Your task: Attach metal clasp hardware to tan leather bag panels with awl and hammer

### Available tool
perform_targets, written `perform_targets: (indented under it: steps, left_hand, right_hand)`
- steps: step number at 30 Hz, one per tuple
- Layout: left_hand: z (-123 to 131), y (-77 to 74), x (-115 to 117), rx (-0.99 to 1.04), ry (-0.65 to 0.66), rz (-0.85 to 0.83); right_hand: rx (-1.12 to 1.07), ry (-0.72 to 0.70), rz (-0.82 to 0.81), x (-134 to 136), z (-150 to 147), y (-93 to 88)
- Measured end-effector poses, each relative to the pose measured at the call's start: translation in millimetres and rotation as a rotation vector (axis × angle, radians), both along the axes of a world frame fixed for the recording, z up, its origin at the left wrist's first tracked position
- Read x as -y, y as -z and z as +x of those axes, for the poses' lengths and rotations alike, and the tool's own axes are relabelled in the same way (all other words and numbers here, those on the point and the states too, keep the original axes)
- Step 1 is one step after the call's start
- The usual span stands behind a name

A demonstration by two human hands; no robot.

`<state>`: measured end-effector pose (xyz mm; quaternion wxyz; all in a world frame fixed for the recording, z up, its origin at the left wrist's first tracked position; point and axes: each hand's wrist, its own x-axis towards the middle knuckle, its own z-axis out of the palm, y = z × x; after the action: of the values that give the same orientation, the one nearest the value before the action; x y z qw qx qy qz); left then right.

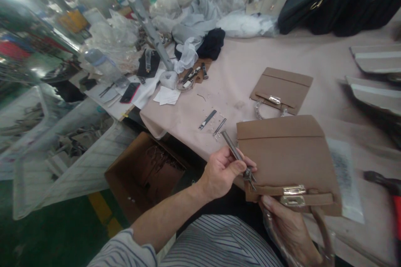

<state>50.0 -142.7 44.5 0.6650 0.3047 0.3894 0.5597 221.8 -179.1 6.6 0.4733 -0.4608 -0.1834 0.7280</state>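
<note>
My left hand (224, 171) is closed around a grey metal pliers-like tool (231, 145). The tool's pronged lower end is close to the left end of the strap on a brown handbag panel (282, 154); contact there cannot be made out. Two shiny gold clasp plates (293, 195) sit on that strap. From below, my right hand (291, 229) grips the bag's near edge, thumb on the front beside the strap and the other fingers mostly hidden. A plastic-wrapped handle (322, 233) loops beside this hand.
Beyond lies a second brown bag (282, 87). A flat metal tool (207, 119), a thin rod (219, 127) and small bits are left of it. Black bags (338, 8) stand at the back. A cardboard box (125, 175) is below the table edge; a red-and-black tool (384, 180) lies right.
</note>
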Motion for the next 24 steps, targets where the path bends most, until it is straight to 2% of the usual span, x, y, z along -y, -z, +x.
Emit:
perform_targets:
  steps: [13, 19, 24]
  left_hand:
    - [0.5, -1.6, 7.7, -0.154, -0.040, 0.073]
    - [2.3, 4.9, 8.7, -0.126, -0.085, 0.061]
    - [1.7, 9.2, 8.7, -0.193, -0.078, 0.046]
  right_hand:
    - [0.089, 0.027, 0.047, 2.0, -5.2, -0.9]
    - [0.112, 0.029, 0.005, 5.0, -4.3, 0.3]
    - [0.098, 0.003, -0.024, 4.4, -5.4, 2.9]
